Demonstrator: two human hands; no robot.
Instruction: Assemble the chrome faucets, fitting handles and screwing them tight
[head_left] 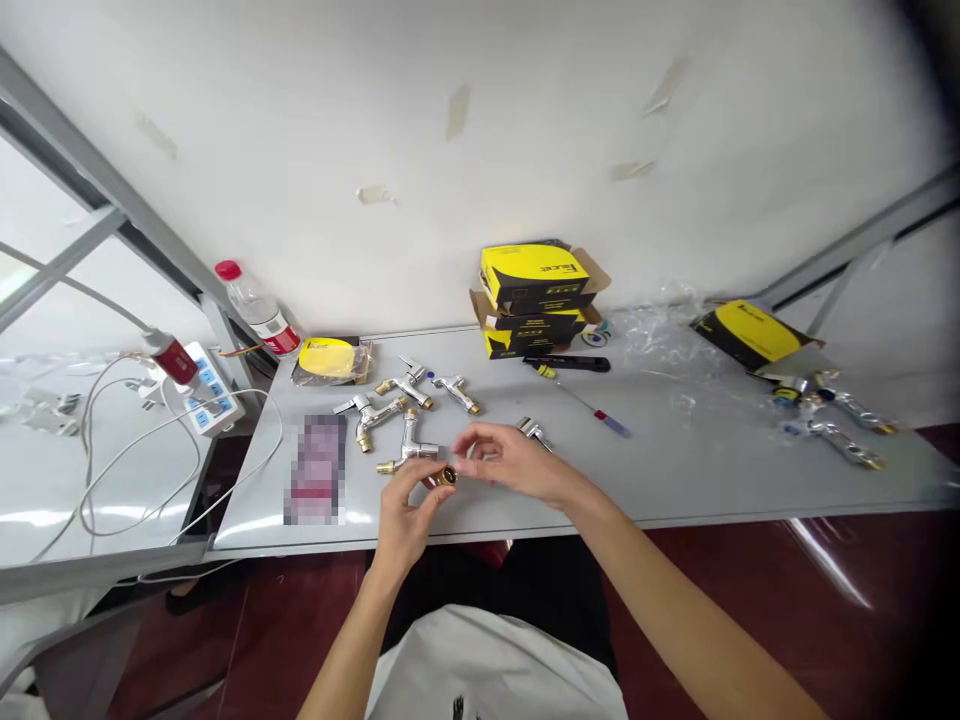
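Observation:
My left hand pinches a small round brass fitting between thumb and fingers, its hollow end turned toward my right hand. My right hand is just beside it, fingers loosely curled and apart, with nothing visible between them; whether a fingertip touches the fitting I cannot tell. Right behind my left hand lies a chrome faucet with brass ends. Further back are another faucet, a third faucet and a chrome spout piece. A chrome part is partly hidden behind my right hand.
Yellow-black boxes are stacked against the wall, a black-handled tool and a screwdriver before them. At right lie a box, plastic wrap and more faucets. A bottle, power strip and cables are left.

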